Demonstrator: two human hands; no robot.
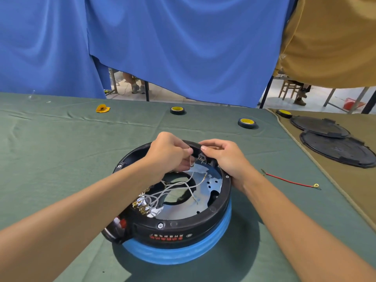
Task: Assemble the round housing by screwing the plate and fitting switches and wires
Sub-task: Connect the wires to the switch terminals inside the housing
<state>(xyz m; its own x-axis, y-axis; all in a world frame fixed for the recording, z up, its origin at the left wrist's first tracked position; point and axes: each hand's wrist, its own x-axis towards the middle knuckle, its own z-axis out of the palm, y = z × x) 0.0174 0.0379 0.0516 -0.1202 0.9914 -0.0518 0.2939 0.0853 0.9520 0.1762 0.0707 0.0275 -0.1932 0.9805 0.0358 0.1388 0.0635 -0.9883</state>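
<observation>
A round black housing [183, 226] on a blue base sits upside down in the middle of the green table cloth. Inside lies a shiny metal plate [211, 188] with several white wires [173, 190] running to terminals at the near left. My left hand [168, 153] is over the far rim and pinches a thin white wire. My right hand [221, 157] grips the far rim beside a small switch block [201, 159], thumb and forefinger on top of it. A loose red wire [289, 181] with ring terminals lies to the right.
Two black tape rolls [177, 110] [247, 123] lie behind the housing, a third [283, 113] on the tan cloth at right. Two black round covers [333, 147] are stacked there. A yellow scrap [102, 108] lies far left. Blue curtains hang behind.
</observation>
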